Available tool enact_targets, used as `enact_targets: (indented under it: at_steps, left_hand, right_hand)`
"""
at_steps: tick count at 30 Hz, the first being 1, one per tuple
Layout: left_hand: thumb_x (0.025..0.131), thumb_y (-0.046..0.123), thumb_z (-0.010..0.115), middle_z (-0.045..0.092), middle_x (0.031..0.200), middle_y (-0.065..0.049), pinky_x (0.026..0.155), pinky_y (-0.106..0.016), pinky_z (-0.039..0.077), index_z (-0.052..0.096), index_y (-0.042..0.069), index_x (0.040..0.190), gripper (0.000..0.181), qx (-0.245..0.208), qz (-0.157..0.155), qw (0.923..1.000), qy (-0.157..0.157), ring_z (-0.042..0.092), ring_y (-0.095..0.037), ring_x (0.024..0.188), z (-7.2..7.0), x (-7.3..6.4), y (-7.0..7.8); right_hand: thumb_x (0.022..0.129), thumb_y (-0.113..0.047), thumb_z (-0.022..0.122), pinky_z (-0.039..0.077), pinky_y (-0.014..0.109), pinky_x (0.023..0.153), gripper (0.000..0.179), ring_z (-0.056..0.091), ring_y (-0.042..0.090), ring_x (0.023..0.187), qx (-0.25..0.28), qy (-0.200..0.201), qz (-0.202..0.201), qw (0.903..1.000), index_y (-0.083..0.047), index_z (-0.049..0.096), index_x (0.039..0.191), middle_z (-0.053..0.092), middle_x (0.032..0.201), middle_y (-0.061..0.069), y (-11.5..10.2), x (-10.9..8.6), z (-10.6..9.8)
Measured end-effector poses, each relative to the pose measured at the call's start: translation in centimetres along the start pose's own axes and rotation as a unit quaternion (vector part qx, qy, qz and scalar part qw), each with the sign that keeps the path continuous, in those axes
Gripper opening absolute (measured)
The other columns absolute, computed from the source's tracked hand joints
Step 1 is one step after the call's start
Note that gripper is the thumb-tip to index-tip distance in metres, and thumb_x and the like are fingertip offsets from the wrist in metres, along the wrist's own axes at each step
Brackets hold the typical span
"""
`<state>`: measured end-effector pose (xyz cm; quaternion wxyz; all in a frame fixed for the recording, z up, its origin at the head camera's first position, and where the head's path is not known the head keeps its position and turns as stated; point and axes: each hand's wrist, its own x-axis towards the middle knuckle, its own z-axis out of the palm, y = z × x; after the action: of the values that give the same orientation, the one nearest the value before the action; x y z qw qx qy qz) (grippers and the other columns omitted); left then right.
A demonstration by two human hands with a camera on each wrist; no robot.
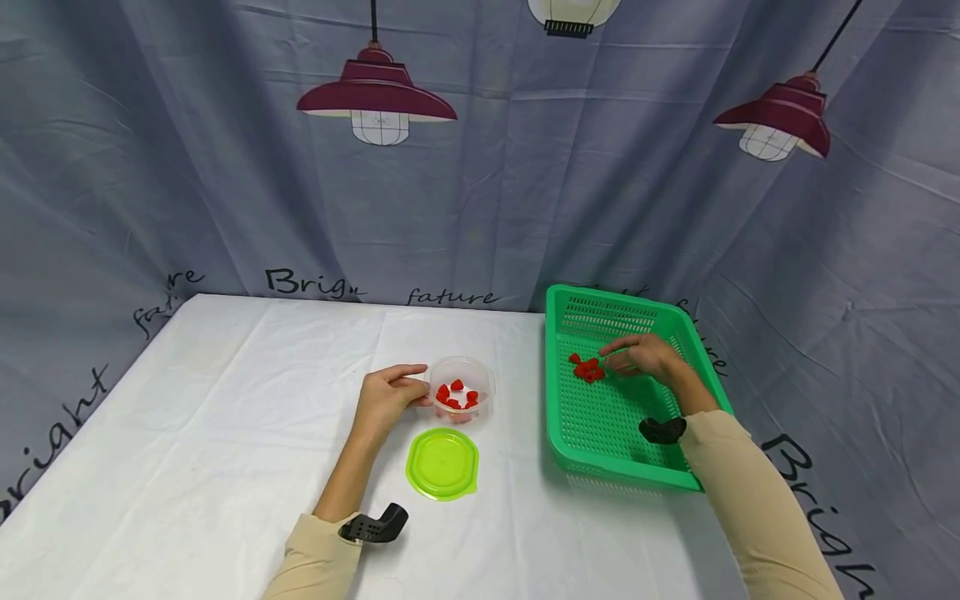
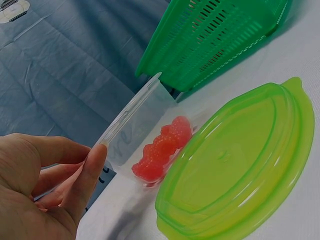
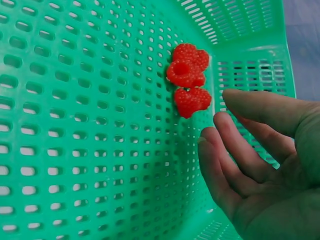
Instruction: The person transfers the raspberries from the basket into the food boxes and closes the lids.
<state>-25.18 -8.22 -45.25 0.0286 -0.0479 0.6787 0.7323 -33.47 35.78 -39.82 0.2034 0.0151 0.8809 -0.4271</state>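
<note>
The head view is bright and quite evenly lit, with a soft shadow beside the green basket (image 1: 552, 375). The left wrist view is dimmer, with pale glare on the green lid (image 2: 220, 160). In the right wrist view, the right hand (image 3: 280, 187) looks shaded.

Seemingly staged recording booth, whether in lab or studio cannot tell; grey-blue curtain (image 1: 480, 208) hung behind and along both sides of white-covered bench (image 1: 187, 433); pendant lamps (image 1: 377, 100) merely printed on curtain, likewise handwriting-style lettering (image 1: 311, 283); black wrist-worn devices (image 1: 371, 527) suggest filming set-up
</note>
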Motion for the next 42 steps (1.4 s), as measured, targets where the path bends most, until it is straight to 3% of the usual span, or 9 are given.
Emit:
enact_targets:
  at_steps: [16, 27, 35, 42]
  left_hand:
    - [0.089, -0.001, 0.071, 0.074, 0.101, -0.024, 0.079, -0.035, 0.065, 0.069, -0.003, 0.125, 0.036, 0.006, 0.003, 1.0000, 0.001, 0.074, -0.019, 0.067, -0.2, 0.1, -0.1]
    - [0.089, 0.000, 0.072, 0.074, 0.102, -0.025, 0.075, -0.030, 0.065, 0.069, -0.002, 0.125, 0.036, 0.003, 0.003, 1.0000, 0.000, 0.073, -0.017, 0.066, -0.2, 0.0, 0.0]
    - [0.090, 0.000, 0.071, 0.074, 0.101, -0.025, 0.072, -0.027, 0.064, 0.068, -0.005, 0.126, 0.036, 0.001, 0.006, 1.0000, -0.002, 0.073, -0.017, 0.066, -0.3, 0.0, 0.0]
    - [0.090, 0.002, 0.072, 0.074, 0.102, -0.026, 0.077, -0.031, 0.065, 0.069, -0.002, 0.125, 0.035, 0.007, 0.002, 1.0000, -0.001, 0.073, -0.018, 0.067, -0.2, -0.1, 0.0]
  right_hand:
    - [0.097, -0.020, 0.068, 0.054, 0.048, 0.106, 0.042, 0.060, 0.038, 0.126, -0.005, -0.001, 0.030, 0.9995, 0.002, 0.063, 0.133, 0.061, 0.139, 0.020, 1.2, 0.4, 0.4]
    - [0.096, -0.020, 0.070, 0.056, 0.044, 0.102, 0.039, 0.059, 0.039, 0.127, -0.009, 0.003, 0.043, 0.9990, 0.001, 0.065, 0.129, 0.065, 0.132, 0.017, 1.4, 0.7, 1.1]
    - [0.095, -0.021, 0.071, 0.055, 0.043, 0.104, 0.044, 0.053, 0.042, 0.133, -0.006, 0.000, 0.049, 0.9988, 0.000, 0.063, 0.133, 0.057, 0.144, 0.022, 1.3, 0.7, 1.3]
    - [0.094, -0.020, 0.072, 0.056, 0.043, 0.104, 0.043, 0.053, 0.042, 0.134, -0.008, 0.002, 0.050, 0.9987, 0.000, 0.065, 0.132, 0.058, 0.143, 0.021, 1.5, 0.8, 1.3]
